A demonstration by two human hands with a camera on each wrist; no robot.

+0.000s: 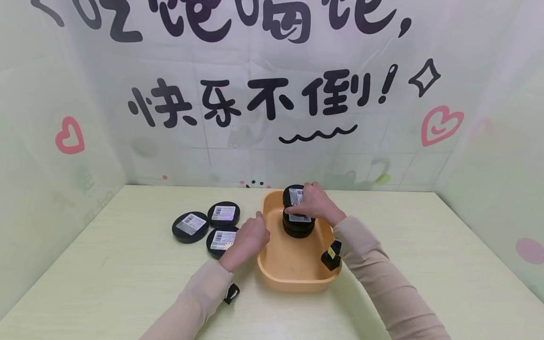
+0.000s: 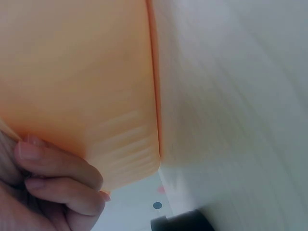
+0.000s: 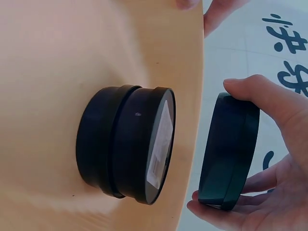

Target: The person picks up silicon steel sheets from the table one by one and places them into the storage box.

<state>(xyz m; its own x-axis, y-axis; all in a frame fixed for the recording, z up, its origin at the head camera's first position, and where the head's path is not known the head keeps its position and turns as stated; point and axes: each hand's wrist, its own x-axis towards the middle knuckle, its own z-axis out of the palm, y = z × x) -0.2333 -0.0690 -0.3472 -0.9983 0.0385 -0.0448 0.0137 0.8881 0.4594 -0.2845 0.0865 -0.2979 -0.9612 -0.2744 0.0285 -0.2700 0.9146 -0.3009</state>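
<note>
An orange plastic bin stands on the table. My left hand grips its left rim, with fingers curled beside the bin's outer wall in the left wrist view. My right hand holds a black round flat case between thumb and fingers. This case hovers apart from a stack of two black round cases inside the bin, toward its far end. White labels show on the case tops. In the head view, the right hand partly covers the stack.
Left of the bin, three more labelled black round cases lie on the table: a left one, a back one and a front one partly behind my left hand. A printed backdrop rises behind the table.
</note>
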